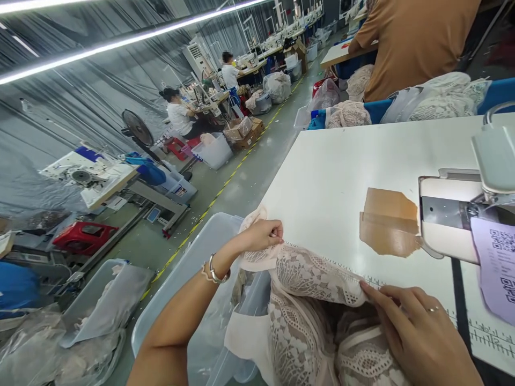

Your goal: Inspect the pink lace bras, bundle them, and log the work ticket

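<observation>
A beige lace bra (306, 316) hangs over the front edge of the white sewing table (322, 182), its lower part above an open plastic bin. My left hand (263, 235) is closed in a pinch on one end of its lace edge, at the table's corner. The edge runs stretched along the tabletop to my right hand (418, 321), whose index finger presses on it; the thumb is hidden beneath. A printed ruler scale (491, 340) lies along the table's front edge, partly under the lace.
A sewing machine head (494, 161) stands at the right, with brown tape (389, 222) and a lilac QR-code sheet (497, 268) near it. The translucent bin (161, 316) sits below left. Ahead, a person in brown (418, 48) sits beyond lace piles (438, 99).
</observation>
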### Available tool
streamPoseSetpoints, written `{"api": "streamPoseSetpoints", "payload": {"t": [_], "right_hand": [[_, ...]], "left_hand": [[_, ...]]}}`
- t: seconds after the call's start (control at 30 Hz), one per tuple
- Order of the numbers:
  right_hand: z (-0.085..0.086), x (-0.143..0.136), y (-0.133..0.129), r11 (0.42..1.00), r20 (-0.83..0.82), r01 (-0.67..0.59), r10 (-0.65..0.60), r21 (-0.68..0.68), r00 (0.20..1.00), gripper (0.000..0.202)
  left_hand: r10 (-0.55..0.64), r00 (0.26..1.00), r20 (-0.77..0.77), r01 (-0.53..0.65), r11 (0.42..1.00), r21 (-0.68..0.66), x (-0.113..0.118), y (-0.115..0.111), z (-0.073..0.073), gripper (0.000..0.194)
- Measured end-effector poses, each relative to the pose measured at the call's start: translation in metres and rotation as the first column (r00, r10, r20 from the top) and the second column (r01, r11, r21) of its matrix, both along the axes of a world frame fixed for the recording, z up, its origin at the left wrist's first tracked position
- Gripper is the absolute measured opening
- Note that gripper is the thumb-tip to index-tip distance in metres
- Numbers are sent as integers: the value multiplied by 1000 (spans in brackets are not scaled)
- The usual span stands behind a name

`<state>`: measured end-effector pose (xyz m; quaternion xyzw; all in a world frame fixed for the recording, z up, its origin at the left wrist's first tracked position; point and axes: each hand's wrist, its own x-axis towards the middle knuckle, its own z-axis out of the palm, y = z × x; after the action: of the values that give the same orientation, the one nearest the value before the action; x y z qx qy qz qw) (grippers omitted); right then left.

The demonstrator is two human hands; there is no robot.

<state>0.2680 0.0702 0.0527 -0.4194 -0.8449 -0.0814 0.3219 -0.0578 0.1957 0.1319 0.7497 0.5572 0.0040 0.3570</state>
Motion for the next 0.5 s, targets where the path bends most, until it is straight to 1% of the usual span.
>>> {"api": "streamPoseSetpoints", "payload": {"t": [0.23, 0.5], "right_hand": [[8, -3, -4, 999, -35, 24, -26, -45, 999, 33], [7, -5, -6, 997, -30, 45, -47, -61, 998, 36]], "left_hand": [[-12, 1000, 25, 13, 1000, -22, 1, -1, 5, 21], [-2, 999, 39, 3, 999, -46, 2, -1, 7, 26]]}}
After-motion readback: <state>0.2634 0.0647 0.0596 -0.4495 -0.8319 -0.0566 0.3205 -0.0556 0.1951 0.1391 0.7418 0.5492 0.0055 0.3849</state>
